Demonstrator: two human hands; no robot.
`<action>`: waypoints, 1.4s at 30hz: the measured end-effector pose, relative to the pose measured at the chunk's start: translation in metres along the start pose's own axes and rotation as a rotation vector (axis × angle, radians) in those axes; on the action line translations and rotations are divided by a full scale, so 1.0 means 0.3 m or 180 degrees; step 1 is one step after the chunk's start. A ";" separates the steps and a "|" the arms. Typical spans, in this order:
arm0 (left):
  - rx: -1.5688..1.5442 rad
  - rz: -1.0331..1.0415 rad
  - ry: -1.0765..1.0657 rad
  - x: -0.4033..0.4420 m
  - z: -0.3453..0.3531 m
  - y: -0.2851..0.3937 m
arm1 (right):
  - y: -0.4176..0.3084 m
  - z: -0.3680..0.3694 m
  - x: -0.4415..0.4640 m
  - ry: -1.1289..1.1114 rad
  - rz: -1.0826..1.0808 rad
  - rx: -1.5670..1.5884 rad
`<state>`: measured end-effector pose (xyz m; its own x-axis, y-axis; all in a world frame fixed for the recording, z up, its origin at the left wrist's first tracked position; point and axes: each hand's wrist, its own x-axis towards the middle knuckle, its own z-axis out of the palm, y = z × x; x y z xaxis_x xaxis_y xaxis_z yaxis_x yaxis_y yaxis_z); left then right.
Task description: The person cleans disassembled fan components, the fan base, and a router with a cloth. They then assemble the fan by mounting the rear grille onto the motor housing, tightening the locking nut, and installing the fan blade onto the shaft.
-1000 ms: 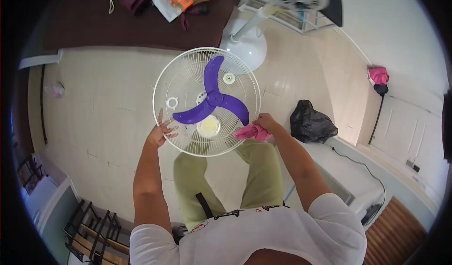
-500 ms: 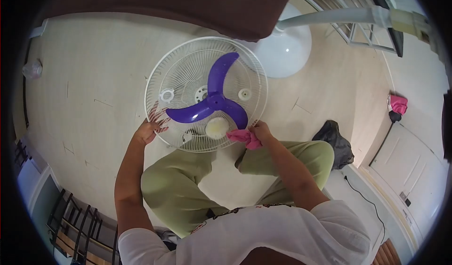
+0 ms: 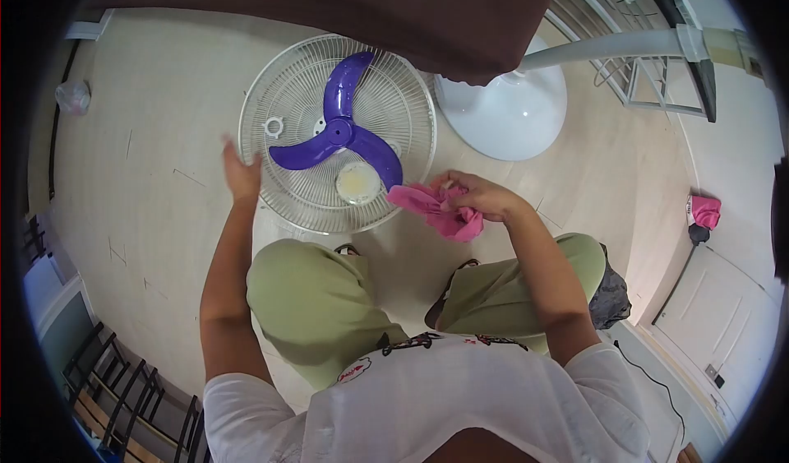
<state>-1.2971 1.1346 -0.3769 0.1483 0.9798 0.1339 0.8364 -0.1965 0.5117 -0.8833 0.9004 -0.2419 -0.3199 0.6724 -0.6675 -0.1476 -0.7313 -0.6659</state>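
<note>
A white wire fan grille (image 3: pixel 283 203) lies on the floor in front of my knees. Inside it rest a purple three-bladed fan blade (image 3: pixel 375 150), a white plastic ring nut (image 3: pixel 274 127) and a round, yellowish-white cap (image 3: pixel 357 183). My left hand (image 3: pixel 242 175) is just beside the grille's left rim, slightly blurred, its fingers apart and nothing in them. To the right of the grille, my right hand (image 3: pixel 485 196) grips a crumpled pink cloth (image 3: pixel 440 210), one end of which reaches toward the lowest blade tip.
Brown fabric (image 3: pixel 345 11) hangs over the far edge of the grille. A glossy white round fan base (image 3: pixel 505 118) stands to the right, with a white pole rising from it. A black bag (image 3: pixel 610 289) lies by my right knee. Farther right is a pink item (image 3: pixel 704 211) near the door.
The grille with its parts has gone from being held in both hands to lying on the floor, farther away. My left hand has let go; my right hand has left the rim with the pink cloth.
</note>
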 end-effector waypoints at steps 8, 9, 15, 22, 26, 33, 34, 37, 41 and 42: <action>0.0986 0.0275 -0.2457 0.114 0.189 0.497 | -0.096 0.048 -0.009 -0.0481 -0.1030 0.2018; 0.0975 0.0334 -0.2470 0.122 0.214 0.497 | -0.096 0.056 -0.006 -0.0346 -0.1089 0.2081; 0.0457 0.0372 -0.2382 0.117 0.233 0.417 | -0.085 0.065 -0.023 -0.0339 -0.1311 0.2364; 0.0640 0.0029 -0.2482 0.124 0.261 0.449 | -0.084 0.092 -0.036 -0.0598 -0.1559 0.2149; -0.0617 -0.0357 -0.2249 0.091 0.314 0.379 | -0.059 0.072 -0.008 -0.0490 -0.1488 0.1711; -0.2054 -0.1477 -0.2301 0.023 0.091 0.506 | -0.110 0.036 0.049 0.0850 -0.1941 -0.0407; -0.2057 -0.1443 -0.2300 0.008 0.057 0.546 | -0.127 0.036 0.060 0.1295 -0.2189 -0.1454; -0.2750 -0.1262 -0.2067 -0.090 -0.072 0.624 | -0.185 0.111 0.146 0.1756 -0.3097 -0.2570; -0.2861 -0.0778 -0.1691 -0.226 -0.229 0.718 | -0.251 0.234 0.249 0.1687 -0.3624 -0.3370; -0.2641 -0.0506 -0.1382 -0.247 -0.270 0.733 | -0.277 0.273 0.226 0.1318 -0.3482 -0.3595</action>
<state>-1.1670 1.0160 -0.2056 0.3880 0.8922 -0.2310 0.2466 0.1410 0.9588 -0.9693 0.9975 -0.2046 -0.2420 0.9057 0.3481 0.6612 0.4165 -0.6240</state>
